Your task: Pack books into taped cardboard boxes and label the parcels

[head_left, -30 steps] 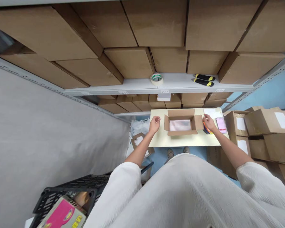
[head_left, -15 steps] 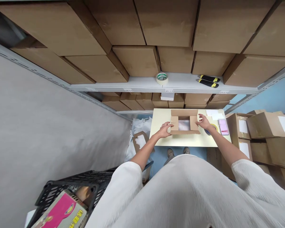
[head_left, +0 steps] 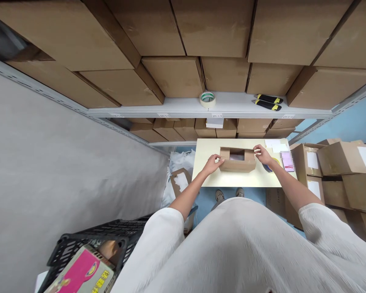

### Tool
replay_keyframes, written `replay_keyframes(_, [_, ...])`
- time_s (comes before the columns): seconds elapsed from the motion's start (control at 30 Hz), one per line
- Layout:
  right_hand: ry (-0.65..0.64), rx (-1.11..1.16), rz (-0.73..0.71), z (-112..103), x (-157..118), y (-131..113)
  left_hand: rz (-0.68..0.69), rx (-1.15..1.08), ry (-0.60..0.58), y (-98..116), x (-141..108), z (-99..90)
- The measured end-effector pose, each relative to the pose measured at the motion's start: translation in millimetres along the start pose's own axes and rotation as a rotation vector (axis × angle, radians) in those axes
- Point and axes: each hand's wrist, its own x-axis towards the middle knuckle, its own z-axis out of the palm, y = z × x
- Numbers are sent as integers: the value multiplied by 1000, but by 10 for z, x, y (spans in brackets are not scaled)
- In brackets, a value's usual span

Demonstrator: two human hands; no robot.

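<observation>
A small brown cardboard box (head_left: 238, 165) lies on the pale yellow table, its opening partly covered by short end flaps. Through the gap between them a greyish inside shows. My left hand (head_left: 212, 164) is at the box's left end, thumb on the near flap's corner and fingers bent along the edge. At the far right corner, the thumb and fingers of my right hand (head_left: 262, 154) pinch the cardboard. Partly under my right forearm lies a roll of tape (head_left: 267, 167) with a yellow rim.
Labels or papers (head_left: 273, 143) and a phone (head_left: 287, 161) lie on the table's right. Cutters with black-and-yellow handles (head_left: 267, 102) and a tape roll (head_left: 207, 99) sit on the shelf (head_left: 183, 102). Stacked cartons (head_left: 341, 162) stand right; a black crate (head_left: 99, 230) is lower left.
The box's near long flap has swung upward, showing a broader front face and a narrower opening. Both hands have stayed at its ends, moving slightly with the cardboard.
</observation>
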Motion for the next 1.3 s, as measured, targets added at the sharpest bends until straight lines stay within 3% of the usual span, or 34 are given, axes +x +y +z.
replay_keyframes(0.1, [-41,-61,-20,-18,-62,-15,-108,-5,97,25,58,61])
replay_keyframes(0.23, [-62,-152,23,20,-190,-83,2,130,153,89,79,85])
replay_keyframes(0.4, [-127,-185,41,158,-375,-130,210,369,99,237,-13,107])
replay_keyframes(0.53, [-88,-141,70,248,-395,-105,392,446,-75,316,-101,177])
replay_keyframes(0.63, [-78,-93,66,325,-313,-95,403,476,-144,297,-125,196])
replay_keyframes(0.9, [-6,-62,0,597,-107,-126,336,484,-69,179,-56,66])
replay_keyframes(1.0, [117,-136,63,472,-232,23,322,480,-74,203,-19,49])
replay_keyframes(1.17, [329,-488,340,-36,-628,488,323,504,-67,229,19,62])
replay_keyframes(1.3, [312,-653,485,-289,-844,727,340,542,-54,195,35,82])
